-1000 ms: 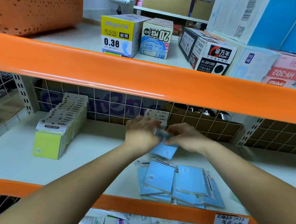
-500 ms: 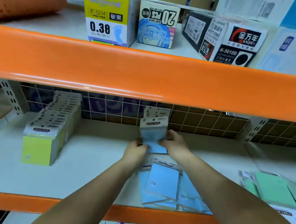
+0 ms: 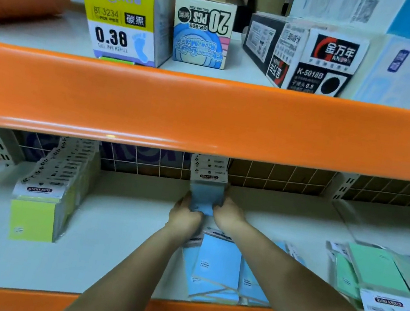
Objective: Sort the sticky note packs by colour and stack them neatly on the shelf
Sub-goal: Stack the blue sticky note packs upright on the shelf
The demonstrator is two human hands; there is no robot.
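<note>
The left hand (image 3: 184, 219) and right hand (image 3: 226, 216) are clasping an upright blue sticky note pack (image 3: 205, 195) at the white shelf's (image 3: 120, 222) back, starting the blue row. Next, probably another from the loose blue packs (image 3: 218, 267).

- Two forearms in view, both bare from the lower frame edge up to the wrists; no sleeve, cuff or glove visible.
- Left hand (image 3: 184, 219) & right hand (image 3: 226, 216): bare, nothing worn on wrists or the visible fingers.
- Rest of person out of frame; fine detail blurred.
</note>
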